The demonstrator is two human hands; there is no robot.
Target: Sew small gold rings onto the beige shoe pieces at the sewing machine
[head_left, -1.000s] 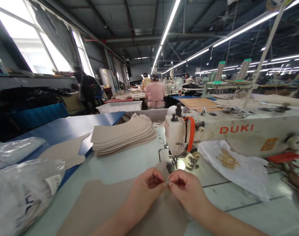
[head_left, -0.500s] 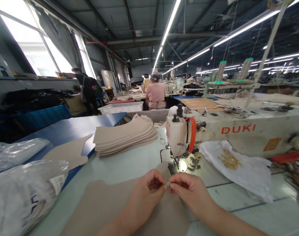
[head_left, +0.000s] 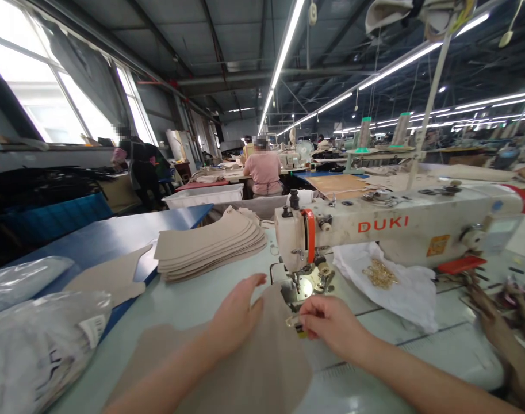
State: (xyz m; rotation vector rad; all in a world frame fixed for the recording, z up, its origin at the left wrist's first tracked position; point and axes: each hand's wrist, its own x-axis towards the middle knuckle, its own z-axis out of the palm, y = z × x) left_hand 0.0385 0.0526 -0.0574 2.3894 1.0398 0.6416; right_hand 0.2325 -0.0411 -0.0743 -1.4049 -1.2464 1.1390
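**Presently: Separate Pinch and Flat Press**

The left hand is resting open on a beige cut panel, which is lying on the pale green work table. The panel's narrow end is reaching just beside the presser foot of the DUKI sewing machine. The right hand, set apart from the left, is pinching a small metal piece at the panel's edge. Ahead of the left hand, a stack of beige cut panels is sitting on the table. Right of the right hand, gold metal fittings are lying on a white plastic sheet. Left of the left hand, clear plastic bags are lying bundled. Farther ahead, a co-worker in a pink top is sitting with their back turned.
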